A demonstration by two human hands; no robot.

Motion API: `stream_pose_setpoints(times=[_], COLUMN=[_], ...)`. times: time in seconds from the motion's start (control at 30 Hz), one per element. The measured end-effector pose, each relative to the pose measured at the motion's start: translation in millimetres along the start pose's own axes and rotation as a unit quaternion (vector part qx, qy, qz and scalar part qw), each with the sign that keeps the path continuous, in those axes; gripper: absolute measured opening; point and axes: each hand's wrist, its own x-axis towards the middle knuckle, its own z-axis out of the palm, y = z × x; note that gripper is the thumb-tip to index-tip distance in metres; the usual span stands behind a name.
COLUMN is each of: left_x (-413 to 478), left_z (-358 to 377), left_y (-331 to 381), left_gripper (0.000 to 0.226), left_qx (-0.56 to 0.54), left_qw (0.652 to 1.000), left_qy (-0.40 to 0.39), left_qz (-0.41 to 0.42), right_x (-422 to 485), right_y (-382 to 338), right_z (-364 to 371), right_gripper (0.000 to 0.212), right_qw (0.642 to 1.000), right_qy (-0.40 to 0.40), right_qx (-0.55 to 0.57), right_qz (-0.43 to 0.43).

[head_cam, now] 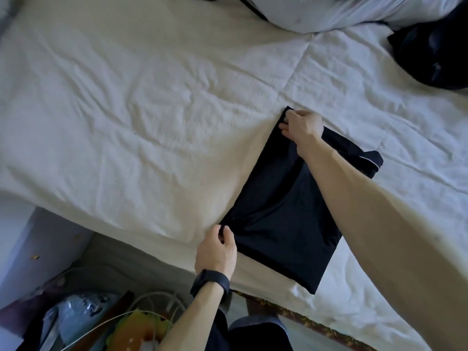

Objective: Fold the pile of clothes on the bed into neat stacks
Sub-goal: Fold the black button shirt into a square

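A dark navy garment (283, 211) lies folded into a long rectangle on the white bed (141, 117), near its front edge. My left hand (217, 252), with a black watch on the wrist, pinches the garment's near left corner. My right hand (301, 125) pinches the far left corner, my forearm crossing over the cloth. A sleeve or cuff with a pale trim (367, 160) sticks out on the garment's right side.
A heap of dark clothes (435, 51) lies at the far right of the bed. A white pillow or duvet (329, 11) sits at the back. Beside the bed at lower left the floor holds bags, cables and a yellow object (136, 328).
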Motion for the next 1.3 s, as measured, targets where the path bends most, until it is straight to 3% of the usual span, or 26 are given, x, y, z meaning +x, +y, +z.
stream_pose_setpoints(times=[0.13, 0.27, 0.4, 0.53, 0.67, 0.93, 1.07, 1.3], left_x=[3.3, 3.5, 0.6, -2.2, 23.9, 107.5, 130.8, 127.8], left_z=[-4.1, -13.1, -17.9, -11.3, 5.7, 37.1, 46.6, 50.5], left_y=[4.7, 15.3, 29.5, 58.2, 108.7, 213.3, 248.1, 247.3], left_gripper=[0.031, 0.031, 0.019, 0.019, 0.028, 0.023, 0.016, 0.016], left_qx=[0.057, 0.129, 0.201, 0.181, 0.185, 0.146, 0.138, 0.105], left_qw=[0.998, 0.99, 0.978, 0.982, 0.974, 0.954, 0.951, 0.96], left_qy=[-0.037, -0.053, -0.055, 0.012, 0.005, -0.009, 0.013, 0.03], left_qz=[-0.018, -0.024, -0.034, 0.044, 0.133, 0.261, 0.277, 0.256], right_x=[-25.2, -52.0, -65.4, -78.0, -79.6, -32.6, -1.1, 25.0], right_y=[19.4, 59.9, 86.9, 119.2, 146.2, 152.9, 147.3, 143.1], right_z=[-35.6, -90.0, -127.2, -152.4, -167.1, -182.6, -186.3, -192.7], right_gripper=[0.014, 0.015, 0.015, 0.013, 0.032, 0.059, 0.065, 0.044], right_qw=[0.998, 0.997, 0.997, 0.99, 0.987, 0.992, 0.988, 0.989], right_qy=[-0.004, 0.059, 0.07, 0.128, 0.158, 0.094, 0.121, 0.087], right_qx=[0.053, 0.025, 0.011, -0.024, -0.032, 0.052, 0.073, 0.097], right_qz=[-0.039, -0.039, -0.04, -0.047, -0.001, 0.063, 0.065, 0.069])
